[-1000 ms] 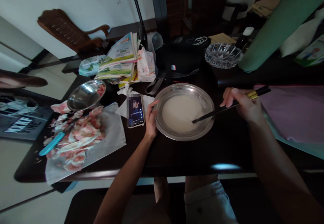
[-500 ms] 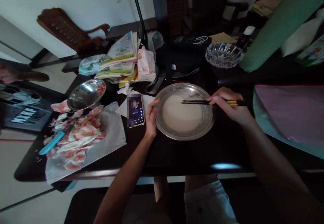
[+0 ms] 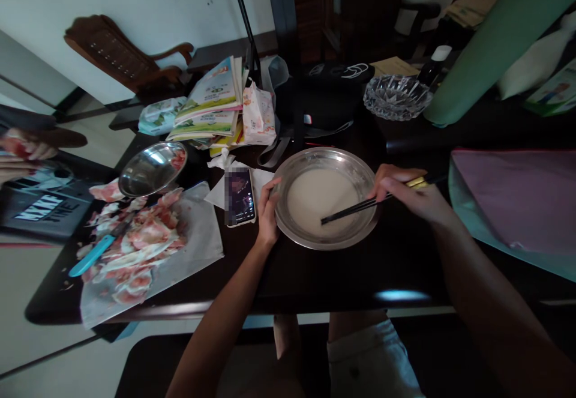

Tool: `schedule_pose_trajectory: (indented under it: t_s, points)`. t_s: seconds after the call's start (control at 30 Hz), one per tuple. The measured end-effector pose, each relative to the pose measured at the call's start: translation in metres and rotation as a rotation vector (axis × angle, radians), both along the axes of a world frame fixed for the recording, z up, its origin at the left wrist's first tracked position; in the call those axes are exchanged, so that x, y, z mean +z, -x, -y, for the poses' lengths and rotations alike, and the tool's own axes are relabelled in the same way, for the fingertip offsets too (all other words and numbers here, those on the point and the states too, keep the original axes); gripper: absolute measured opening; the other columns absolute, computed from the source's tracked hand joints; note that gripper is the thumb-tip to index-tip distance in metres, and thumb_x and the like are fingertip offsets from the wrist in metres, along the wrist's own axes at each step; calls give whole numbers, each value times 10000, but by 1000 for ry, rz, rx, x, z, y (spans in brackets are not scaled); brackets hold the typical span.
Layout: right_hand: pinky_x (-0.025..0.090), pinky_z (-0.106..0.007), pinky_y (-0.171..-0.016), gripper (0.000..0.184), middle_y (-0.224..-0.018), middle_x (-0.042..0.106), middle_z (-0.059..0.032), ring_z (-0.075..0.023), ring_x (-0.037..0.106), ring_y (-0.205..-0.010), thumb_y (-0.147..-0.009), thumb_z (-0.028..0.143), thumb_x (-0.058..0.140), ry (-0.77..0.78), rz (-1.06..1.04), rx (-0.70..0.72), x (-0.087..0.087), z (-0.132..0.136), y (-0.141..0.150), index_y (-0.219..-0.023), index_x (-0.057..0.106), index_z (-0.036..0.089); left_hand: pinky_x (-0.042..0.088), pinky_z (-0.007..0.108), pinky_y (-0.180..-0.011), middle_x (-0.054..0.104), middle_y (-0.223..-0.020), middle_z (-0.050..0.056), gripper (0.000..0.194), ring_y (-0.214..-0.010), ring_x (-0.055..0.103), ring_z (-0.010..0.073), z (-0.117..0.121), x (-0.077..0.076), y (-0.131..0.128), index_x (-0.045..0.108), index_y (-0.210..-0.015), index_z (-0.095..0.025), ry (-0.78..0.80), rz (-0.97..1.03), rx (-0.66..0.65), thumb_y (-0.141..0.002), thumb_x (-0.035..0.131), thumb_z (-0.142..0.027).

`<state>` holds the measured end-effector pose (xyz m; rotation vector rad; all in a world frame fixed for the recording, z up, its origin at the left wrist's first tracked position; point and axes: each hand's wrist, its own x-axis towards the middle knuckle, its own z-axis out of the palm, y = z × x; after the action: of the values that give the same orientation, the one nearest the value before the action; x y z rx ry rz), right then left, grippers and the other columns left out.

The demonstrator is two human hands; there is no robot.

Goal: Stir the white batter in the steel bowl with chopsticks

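Head, bowl (image 3: pixel 321 244) beside left hand (image 3: pixel 269 213), seemingly touching

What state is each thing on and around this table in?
Large bowl: upright, holding pale liquid
Chopsticks: in right hand, tips at the liquid
Phone: screen lit
Meat: in pieces, on plastic sheet
Smaller bowl: some meat inside
Blue-handled tool: lying by the meat
Bottle: capped
Magazines: stacked
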<state>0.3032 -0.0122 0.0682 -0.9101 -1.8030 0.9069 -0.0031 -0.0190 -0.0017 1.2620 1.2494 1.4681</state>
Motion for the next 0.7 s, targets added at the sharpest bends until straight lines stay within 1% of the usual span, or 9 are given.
schedule_pose_trajectory:
  t_s: [0.1,0.17,0.23,0.3,0.4,0.5,0.57,0.63,0.7]
  points:
    - [484,-385,-789,313,-808,790,-11,-207,711,-784,-972,402,610,-74,149,25,-3,-1,12,-719,734,265,498,408,-1023,687,-1261,60,342,-1188,626,270,-1,-1,-1,693,-1153,-245,-14,12,5,-895,593,-445]
    - [480,-397,-820,256,-862,807,-4,-218,730,-835,-961,358,620,-108,209,-10,-5,-2,16,-750,737,272,482,409,-1042,683,-1283,55,340,-1208,614,270,-2,-2,-1,696,-1144,-251,-5,30,10,-881,600,-442]
    - [476,-408,-828,230,-878,807,-5,-229,732,-857,-955,342,628,-136,226,-81,-6,-4,15,-763,736,277,472,414,-1054,678,-1299,56,345,-1218,606,272,-1,-2,-1,693,-1150,-253,5,37,6,-878,602,-443]
    - [473,-421,-818,259,-844,795,-12,-235,722,-833,-963,368,621,-153,200,-170,-6,-5,10,-744,727,279,469,419,-1056,674,-1300,61,351,-1220,604,276,-1,-2,-1,688,-1160,-251,1,24,-8,-886,598,-451]
    - [462,-461,-831,362,-760,764,-21,-253,705,-789,-987,461,578,-132,114,-322,-2,-5,-2,-696,708,289,477,420,-1036,674,-1266,62,353,-1190,615,273,-1,-1,0,682,-1159,-253,-8,17,-17,-893,592,-468]
    - [448,-494,-842,444,-670,714,-27,-269,675,-735,-990,532,551,-79,-6,-402,1,-5,-15,-627,683,313,493,414,-998,678,-1232,57,348,-1135,630,262,-1,-1,-1,683,-1157,-258,1,31,-10,-888,594,-461]
    - [451,-490,-786,471,-627,679,-35,-269,639,-680,-980,547,558,-35,-91,-379,3,-5,-20,-579,666,325,500,407,-977,682,-1220,56,346,-1112,631,258,-1,-1,-1,689,-1155,-256,1,25,-2,-882,596,-449]
    - [451,-471,-720,489,-595,656,-33,-257,608,-627,-972,555,567,1,-138,-312,4,-4,-22,-551,656,323,504,402,-969,683,-1215,57,350,-1110,627,258,-1,-1,-1,693,-1153,-252,-3,15,5,-879,598,-449]
    - [459,-448,-703,497,-586,658,-23,-239,609,-609,-973,557,568,34,-116,-216,6,-2,-19,-555,658,305,502,402,-979,677,-1230,60,359,-1128,622,262,-1,-2,0,689,-1156,-251,0,13,4,-879,599,-461]
